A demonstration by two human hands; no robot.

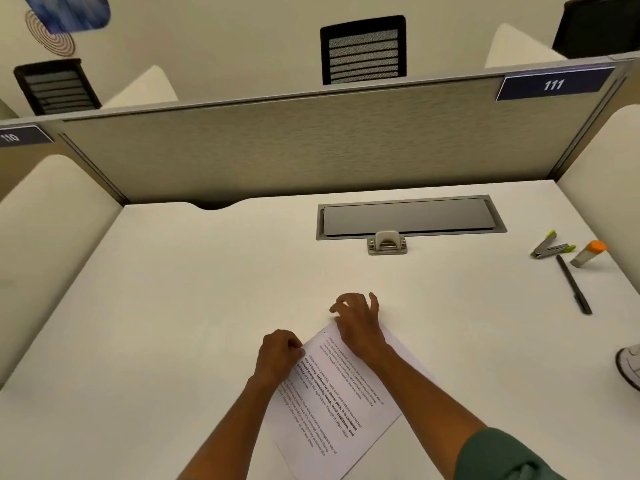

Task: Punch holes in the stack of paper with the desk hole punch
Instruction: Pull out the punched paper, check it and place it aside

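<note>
Lying straight beyond the fingers, the hole punch [387,242] sits well apart from the paper stack [332,396], nearer the right hand [358,322], whose fingers curl loosely on the stack's far corner; left hand [278,355] pinches the stack's left edge on the bench [173,306].

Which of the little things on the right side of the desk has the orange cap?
The glue stick, lying on its side at the far right. The stapler beside it has green tips, and the pen is all black.
</note>
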